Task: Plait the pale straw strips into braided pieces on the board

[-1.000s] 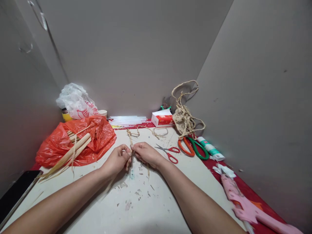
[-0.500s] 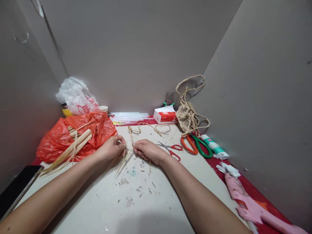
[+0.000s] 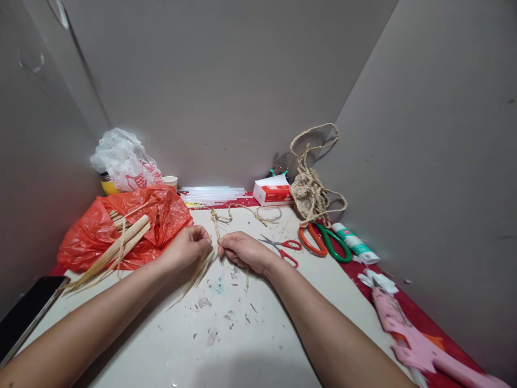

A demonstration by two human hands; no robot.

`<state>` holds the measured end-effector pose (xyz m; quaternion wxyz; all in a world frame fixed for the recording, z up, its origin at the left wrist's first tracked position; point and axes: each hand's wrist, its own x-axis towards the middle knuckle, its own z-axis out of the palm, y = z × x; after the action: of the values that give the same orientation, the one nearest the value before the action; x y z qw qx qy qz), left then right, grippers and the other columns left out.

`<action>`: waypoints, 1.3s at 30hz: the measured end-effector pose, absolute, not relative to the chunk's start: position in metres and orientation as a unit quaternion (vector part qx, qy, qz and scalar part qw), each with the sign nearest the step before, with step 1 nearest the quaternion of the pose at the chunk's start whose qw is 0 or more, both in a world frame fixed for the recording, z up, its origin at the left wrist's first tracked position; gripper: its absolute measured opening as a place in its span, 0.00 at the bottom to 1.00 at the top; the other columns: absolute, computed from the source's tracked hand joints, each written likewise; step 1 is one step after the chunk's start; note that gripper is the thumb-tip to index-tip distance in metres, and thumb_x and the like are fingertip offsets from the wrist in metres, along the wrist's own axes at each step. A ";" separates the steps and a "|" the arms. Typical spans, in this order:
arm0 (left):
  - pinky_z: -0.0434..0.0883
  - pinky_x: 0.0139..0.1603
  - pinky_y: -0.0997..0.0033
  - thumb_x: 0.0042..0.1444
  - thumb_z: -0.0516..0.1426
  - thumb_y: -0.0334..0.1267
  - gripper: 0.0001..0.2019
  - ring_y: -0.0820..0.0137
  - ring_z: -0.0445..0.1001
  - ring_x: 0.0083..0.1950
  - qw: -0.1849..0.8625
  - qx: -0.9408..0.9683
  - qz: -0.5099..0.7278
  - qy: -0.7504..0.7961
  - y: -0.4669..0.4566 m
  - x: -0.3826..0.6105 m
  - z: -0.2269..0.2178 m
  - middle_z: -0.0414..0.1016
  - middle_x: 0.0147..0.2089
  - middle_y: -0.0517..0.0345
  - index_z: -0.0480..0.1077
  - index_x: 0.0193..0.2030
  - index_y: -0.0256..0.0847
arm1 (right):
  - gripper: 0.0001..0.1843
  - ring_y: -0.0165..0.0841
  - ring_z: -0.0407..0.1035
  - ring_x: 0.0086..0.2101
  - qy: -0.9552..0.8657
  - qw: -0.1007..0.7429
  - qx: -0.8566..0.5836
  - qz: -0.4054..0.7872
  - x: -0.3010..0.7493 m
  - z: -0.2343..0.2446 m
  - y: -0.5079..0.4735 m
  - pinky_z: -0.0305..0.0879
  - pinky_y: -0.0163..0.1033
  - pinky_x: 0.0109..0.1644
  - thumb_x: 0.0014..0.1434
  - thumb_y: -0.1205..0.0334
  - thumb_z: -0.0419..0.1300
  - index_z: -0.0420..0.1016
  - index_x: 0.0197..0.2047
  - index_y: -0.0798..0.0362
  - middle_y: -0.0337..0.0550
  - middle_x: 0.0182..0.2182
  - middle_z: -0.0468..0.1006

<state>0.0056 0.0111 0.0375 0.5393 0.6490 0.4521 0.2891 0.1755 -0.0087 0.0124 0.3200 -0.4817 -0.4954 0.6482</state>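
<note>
A short plaited straw cord (image 3: pixel 216 223) runs toward me along the middle of the white work surface. My right hand (image 3: pixel 245 251) is closed in a pinch on its near end. To the left, my left hand (image 3: pixel 191 247) has its fingers closed on loose straw strands (image 3: pixel 201 272), which hang down toward me beneath it. A few more strands (image 3: pixel 247 275) dangle under my right hand. At its far end the cord bends into a thin twisted tail (image 3: pixel 242 205) that lies on the surface. The fingertips hide the exact crossing of the strands.
On the left are a red plastic bag (image 3: pixel 86 229) with straw bundles (image 3: pixel 129 240) and a phone (image 3: pixel 30 307). Small red-handled scissors (image 3: pixel 283 245), larger shears (image 3: pixel 333 245), a coil of straw rope (image 3: pixel 311 194) and a pink glue gun (image 3: pixel 407 334) are on the right. Grey walls enclose the surface.
My left hand has shifted slightly right, closer to my right hand. The loose strands beneath it have gathered and swung left. My right hand keeps its pinch on the cord.
</note>
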 end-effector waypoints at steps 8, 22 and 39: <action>0.65 0.30 0.75 0.39 0.63 0.37 0.12 0.75 0.70 0.25 0.695 0.532 0.253 0.412 0.014 0.010 0.030 0.73 0.23 0.58 0.64 0.26 0.36 | 0.12 0.20 0.43 0.11 -0.506 0.310 -0.469 0.654 0.179 0.008 -0.007 0.36 0.28 0.13 0.56 0.57 0.51 0.65 0.25 0.55 0.27 0.11 0.55; 0.66 0.22 0.75 0.37 0.65 0.39 0.18 0.73 0.71 0.20 0.719 0.514 0.246 0.399 0.025 0.001 0.018 0.73 0.21 0.56 0.61 0.29 0.36 | 0.14 0.19 0.42 0.12 -0.518 0.296 -0.455 0.661 0.177 0.008 -0.009 0.36 0.28 0.14 0.56 0.52 0.52 0.64 0.27 0.55 0.26 0.12 0.55; 0.45 0.14 0.82 0.37 0.61 0.38 0.11 0.84 0.53 0.14 0.667 0.583 0.181 0.428 0.031 0.001 0.021 0.67 0.19 0.65 0.67 0.29 0.37 | 0.15 0.20 0.40 0.13 -0.539 0.277 -0.459 0.650 0.174 0.008 -0.011 0.34 0.29 0.15 0.56 0.51 0.52 0.64 0.29 0.54 0.27 0.14 0.53</action>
<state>0.0012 0.0309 0.0212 0.6665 0.5830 0.4277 0.1815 0.1744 -0.0107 0.0076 0.2769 -0.4590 -0.5390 0.6498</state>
